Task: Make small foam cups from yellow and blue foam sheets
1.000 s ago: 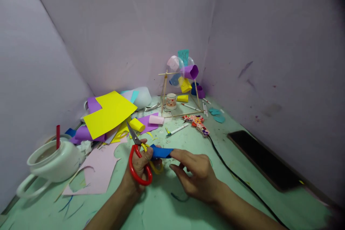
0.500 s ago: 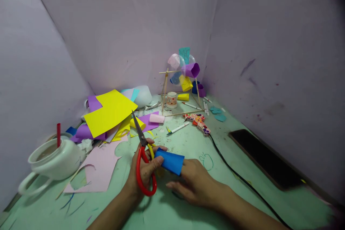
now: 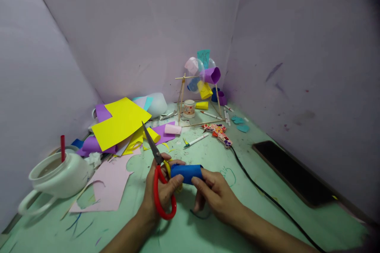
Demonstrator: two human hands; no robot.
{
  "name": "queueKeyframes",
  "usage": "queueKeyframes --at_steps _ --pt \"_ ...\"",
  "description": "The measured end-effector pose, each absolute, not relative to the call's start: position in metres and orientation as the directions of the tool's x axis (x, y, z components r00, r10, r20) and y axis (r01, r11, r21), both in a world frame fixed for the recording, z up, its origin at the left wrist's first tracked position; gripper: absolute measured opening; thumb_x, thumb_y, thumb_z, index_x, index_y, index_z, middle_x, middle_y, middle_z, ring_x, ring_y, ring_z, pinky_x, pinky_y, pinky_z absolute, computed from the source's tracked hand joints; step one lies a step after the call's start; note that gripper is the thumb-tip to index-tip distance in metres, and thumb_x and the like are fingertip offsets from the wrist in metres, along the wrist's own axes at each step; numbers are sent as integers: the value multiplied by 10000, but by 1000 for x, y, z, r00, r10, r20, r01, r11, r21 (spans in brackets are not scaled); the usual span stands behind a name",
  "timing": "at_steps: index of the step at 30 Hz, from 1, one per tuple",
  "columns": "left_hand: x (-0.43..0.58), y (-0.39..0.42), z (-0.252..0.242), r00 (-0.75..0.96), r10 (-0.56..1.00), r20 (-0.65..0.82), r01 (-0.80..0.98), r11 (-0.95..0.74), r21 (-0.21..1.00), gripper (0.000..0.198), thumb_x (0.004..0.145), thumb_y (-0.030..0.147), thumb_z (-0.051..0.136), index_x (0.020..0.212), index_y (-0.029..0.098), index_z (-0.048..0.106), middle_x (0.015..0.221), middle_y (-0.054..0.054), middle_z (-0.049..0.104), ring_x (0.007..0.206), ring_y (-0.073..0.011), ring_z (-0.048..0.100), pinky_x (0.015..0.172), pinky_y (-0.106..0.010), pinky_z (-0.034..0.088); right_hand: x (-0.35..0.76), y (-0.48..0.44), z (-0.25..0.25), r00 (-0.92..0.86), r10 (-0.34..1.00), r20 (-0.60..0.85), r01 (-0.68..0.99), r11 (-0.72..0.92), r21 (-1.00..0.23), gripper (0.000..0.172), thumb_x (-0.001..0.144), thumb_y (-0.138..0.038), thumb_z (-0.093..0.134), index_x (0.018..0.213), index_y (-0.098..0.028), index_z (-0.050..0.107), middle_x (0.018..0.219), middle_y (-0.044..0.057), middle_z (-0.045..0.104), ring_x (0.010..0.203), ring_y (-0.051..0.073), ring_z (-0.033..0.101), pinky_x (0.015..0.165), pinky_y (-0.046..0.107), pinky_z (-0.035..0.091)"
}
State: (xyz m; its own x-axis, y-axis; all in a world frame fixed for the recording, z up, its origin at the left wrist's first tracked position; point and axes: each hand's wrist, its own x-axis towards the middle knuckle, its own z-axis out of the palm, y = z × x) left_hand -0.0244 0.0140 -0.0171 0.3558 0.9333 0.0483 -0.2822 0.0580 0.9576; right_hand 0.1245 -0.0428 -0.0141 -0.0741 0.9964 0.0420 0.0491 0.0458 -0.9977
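A blue paper tube point(image 3: 187, 174) lies sideways between my two hands, above the table. My left hand point(image 3: 158, 191) pinches its left end with the thumb, and also holds a pair of scissors point(image 3: 154, 146) with one red and one yellow handle. The blades are together and point up and away to the left. My right hand point(image 3: 218, 193) grips the tube's right end between thumb and fingers. A thin dark blue strip point(image 3: 199, 215) is below the right fingers. The yellow handle is partly hidden by my left hand and the tube.
Yellow paper point(image 3: 121, 122) tops a pile at left, near pink paper point(image 3: 113, 189) and a white pot point(image 3: 61, 178). A stick frame point(image 3: 181, 101) carrying coloured paper cups stands behind. A patterned glue gun point(image 3: 218, 132) trails a black cord point(image 3: 252, 184) beside a phone point(image 3: 291, 172).
My right fingers have come out of the tube's right end and now pinch it from outside. The tube has turned more level. The scissors have tilted slightly.
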Motion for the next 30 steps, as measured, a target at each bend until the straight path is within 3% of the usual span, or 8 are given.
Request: queueKeyframes --at_steps 4,10,13,16,20,23,26,30 --pt "-25 14 -17 387 922 28 -271 85 959 548 672 249 735 1057 260 344 936 -37 643 816 -198 630 746 -331 485 125 -43 -11 -15 986 166 208 165 -964 288 866 -400 465 835 -151 606 535 -8 563 446 128 566 457 234 440" --pt "-25 12 -16 396 918 17 -274 100 957 559 674 243 737 1063 268 336 926 -28 652 809 -186 634 745 -324 489 126 -42 -4 -74 992 103 121 112 -986 331 876 -407 440 846 -141 634 557 12 588 438 130 566 452 243 452" --pt "-24 16 -11 370 928 -43 -311 167 936 620 617 243 776 1070 258 354 922 -32 665 805 -190 646 717 -301 498 132 -45 -5 90 919 383 306 341 -889 225 819 -354 558 821 -159 671 567 24 626 458 134 558 477 254 460" --pt "-25 21 -4 331 933 -144 -391 274 879 695 561 267 805 1092 250 358 804 3 661 675 -187 661 589 -279 511 142 -44 -5 269 797 540 339 447 -828 278 781 -338 622 1030 -215 631 922 74 679 555 131 582 560 278 512" --pt "-26 21 -1 359 908 -217 -424 366 828 661 553 250 813 1068 230 399 802 9 643 672 -193 670 548 -274 526 148 -39 -5 90 918 385 207 361 -909 663 690 -522 673 1268 -265 476 1310 129 476 916 235 613 655 328 559" --pt "-23 17 -4 434 861 -264 -408 449 795 658 536 236 823 1048 231 409 833 -3 641 764 -233 677 537 -264 529 145 -37 -6 -48 939 341 219 343 -913 865 608 -543 736 1354 -301 368 1429 116 344 1184 310 469 871 432 492" --pt "-21 15 -6 517 810 -277 -387 510 768 558 573 260 803 1003 215 449 780 -10 653 722 -229 680 502 -245 520 141 -38 -8 -86 956 281 104 290 -951 946 589 -508 769 1380 -311 290 1385 126 425 1155 296 507 944 478 423" --pt "-23 17 -7 688 688 -231 -335 583 740 377 694 363 702 953 124 566 717 -73 672 565 -170 656 456 -210 511 144 -36 -8 -190 970 151 -99 134 -986 899 589 -489 776 1346 -275 342 1263 147 556 878 237 641 795 420 504"
